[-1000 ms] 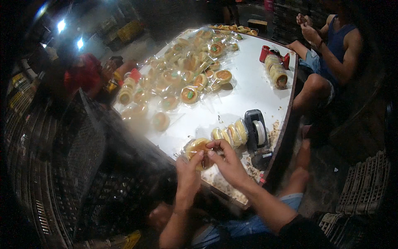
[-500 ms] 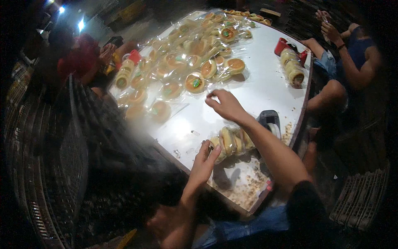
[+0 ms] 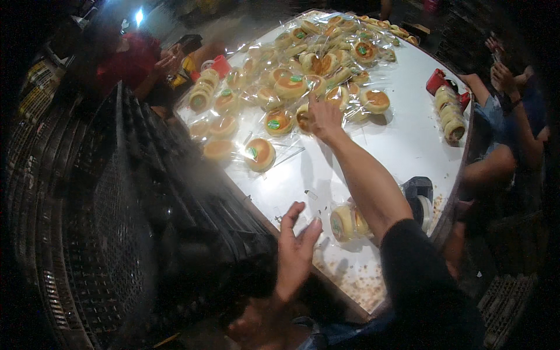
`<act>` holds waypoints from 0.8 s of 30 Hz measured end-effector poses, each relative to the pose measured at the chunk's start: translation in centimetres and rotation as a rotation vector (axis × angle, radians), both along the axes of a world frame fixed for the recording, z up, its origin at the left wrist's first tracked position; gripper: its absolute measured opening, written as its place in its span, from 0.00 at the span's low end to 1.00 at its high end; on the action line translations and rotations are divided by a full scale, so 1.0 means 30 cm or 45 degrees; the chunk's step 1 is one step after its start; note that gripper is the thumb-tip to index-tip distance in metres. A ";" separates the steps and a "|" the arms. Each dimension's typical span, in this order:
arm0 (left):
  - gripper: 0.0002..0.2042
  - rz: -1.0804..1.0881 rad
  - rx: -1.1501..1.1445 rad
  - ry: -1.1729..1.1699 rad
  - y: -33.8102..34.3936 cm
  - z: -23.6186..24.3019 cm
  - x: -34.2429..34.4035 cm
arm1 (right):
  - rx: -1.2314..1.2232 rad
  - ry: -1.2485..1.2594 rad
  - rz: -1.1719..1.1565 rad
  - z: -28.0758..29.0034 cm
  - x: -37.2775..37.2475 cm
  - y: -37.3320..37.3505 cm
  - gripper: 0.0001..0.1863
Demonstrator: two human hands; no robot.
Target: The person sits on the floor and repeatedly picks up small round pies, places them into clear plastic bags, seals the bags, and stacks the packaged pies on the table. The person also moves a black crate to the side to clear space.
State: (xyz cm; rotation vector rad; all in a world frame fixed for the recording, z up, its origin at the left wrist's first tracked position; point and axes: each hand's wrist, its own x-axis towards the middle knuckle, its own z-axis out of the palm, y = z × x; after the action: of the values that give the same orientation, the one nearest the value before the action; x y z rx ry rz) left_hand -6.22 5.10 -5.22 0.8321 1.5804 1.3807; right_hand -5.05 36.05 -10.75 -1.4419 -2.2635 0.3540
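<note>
My right hand (image 3: 326,121) reaches out over the white table, its fingers bent at a plastic-wrapped bun (image 3: 303,118) that it partly covers. Closer to me, my left hand (image 3: 296,245) is raised near the table's edge, thumb and fingers apart, holding nothing. Just right of it lies a row of buns in clear plastic (image 3: 343,223), half hidden behind my right forearm. Wrapped round buns with browned tops, some with green labels, spread across the far part of the table; one such bun (image 3: 261,155) lies toward the left edge.
A black tape dispenser (image 3: 419,192) stands at the right beside my forearm. Bun rolls lie next to red tape dispensers (image 3: 436,80) at both sides. Crumbs litter the near corner of the table (image 3: 361,286). Dark crates (image 3: 151,175) stand at left. Other people sit at both sides.
My right hand has moved forward from above the near bun row to the wrapped buns. My left hand has come off that row and opened. The view has shifted.
</note>
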 end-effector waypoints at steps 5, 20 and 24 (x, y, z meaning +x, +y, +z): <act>0.28 0.453 0.077 -0.321 0.026 0.015 0.000 | -0.429 0.735 0.163 0.263 0.265 -0.545 0.32; 0.11 -0.037 0.947 1.040 -0.173 0.213 0.238 | 0.234 1.159 0.143 0.402 0.802 -1.124 0.02; 0.15 -0.019 0.624 0.298 -0.203 0.216 0.325 | 0.046 1.399 0.108 0.417 0.832 -1.151 0.03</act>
State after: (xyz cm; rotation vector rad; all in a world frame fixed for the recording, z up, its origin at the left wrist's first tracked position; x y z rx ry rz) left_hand 3.53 -1.00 1.26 1.3337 1.4140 1.7424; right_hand 19.92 1.53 1.76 -0.7834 -1.3974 0.8645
